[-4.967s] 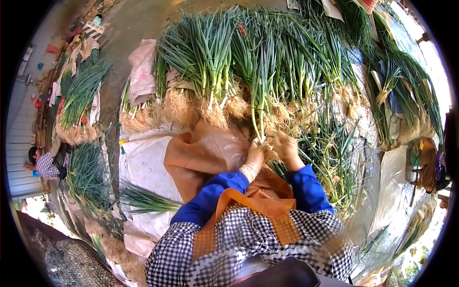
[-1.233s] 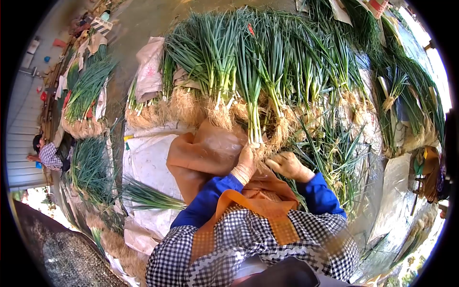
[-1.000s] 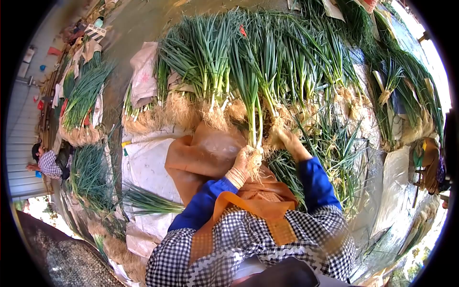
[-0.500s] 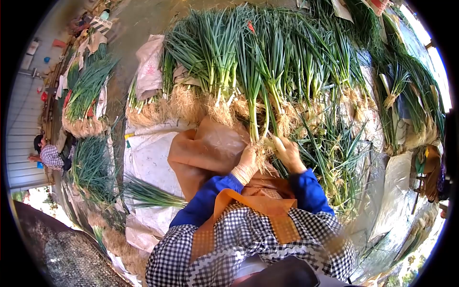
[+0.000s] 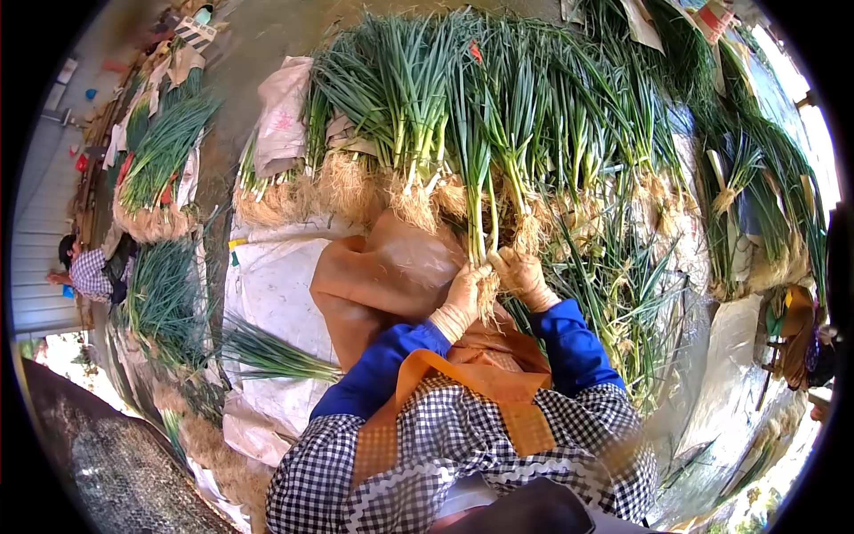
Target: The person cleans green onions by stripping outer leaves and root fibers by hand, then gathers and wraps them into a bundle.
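My left hand (image 5: 459,301) is wrapped round the root end of a few green onions (image 5: 478,218). Their white stalks point away from me and the green leaves lie over the bunches behind. Pale stringy roots (image 5: 487,294) hang between my two hands. My right hand (image 5: 523,274) has its fingers curled in a pinch against the base of the same stalks, on the right side. Exactly what its fingertips pinch is partly hidden. An orange-brown cloth (image 5: 356,280) covers my lap beneath the hands.
Bundled green onions (image 5: 409,98) stand in a row ahead, roots toward me. Loose leafy onions (image 5: 614,294) lie at my right, and a small bunch (image 5: 276,351) rests on a white sheet (image 5: 267,276) at left. Another person (image 5: 92,270) sits at far left.
My right hand's fingers have gone from stretched along the roots to curled at the stalk base. My left hand keeps its hold. The view has shifted slightly.
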Demonstrator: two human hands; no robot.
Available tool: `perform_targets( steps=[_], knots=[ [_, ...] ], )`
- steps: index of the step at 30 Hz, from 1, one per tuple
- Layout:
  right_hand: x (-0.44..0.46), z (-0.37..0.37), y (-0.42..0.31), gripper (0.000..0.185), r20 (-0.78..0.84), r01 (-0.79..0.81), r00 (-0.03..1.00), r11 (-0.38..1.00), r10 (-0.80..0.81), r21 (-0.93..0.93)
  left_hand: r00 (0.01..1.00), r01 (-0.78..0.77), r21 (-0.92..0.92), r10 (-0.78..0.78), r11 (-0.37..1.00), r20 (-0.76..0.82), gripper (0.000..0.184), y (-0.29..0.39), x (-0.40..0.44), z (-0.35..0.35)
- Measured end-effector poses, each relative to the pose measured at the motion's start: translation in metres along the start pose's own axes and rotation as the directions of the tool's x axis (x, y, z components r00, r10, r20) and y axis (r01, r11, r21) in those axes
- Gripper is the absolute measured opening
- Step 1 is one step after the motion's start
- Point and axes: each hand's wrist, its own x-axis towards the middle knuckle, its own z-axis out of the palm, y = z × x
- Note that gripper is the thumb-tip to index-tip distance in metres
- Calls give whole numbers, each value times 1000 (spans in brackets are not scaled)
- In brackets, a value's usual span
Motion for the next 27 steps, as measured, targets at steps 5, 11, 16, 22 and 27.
perform_targets(
  steps=[5, 11, 16, 22, 27],
  knots=[
    [-24, -90, -29, 18, 636, -306, 746, 745, -200, 593, 990, -130, 202, 140, 971, -33, 22, -11, 24, -27],
    [-9, -68, 35, 38, 613, -428, 712, 904, 341, -6, 993, -108, 326, 121, 939, -18, 35, -14, 17, -9],
    [68, -11, 12, 29, 428, -229, 883, 973, 193, 34, 996, -84, 306, 86, 948, 9, 46, -14, 14, -10],
    [63, -104, 30, 34, 249, -324, 920, 229, 302, 918, 919, 368, 235, -390, 900, 54, 22, 17, 33, -29],
    [89, 7, 113, 44, 257, -572, 779, 816, 573, -86, 929, 207, 129, -236, 970, 284, 23, 51, 7, 8]
  ],
)
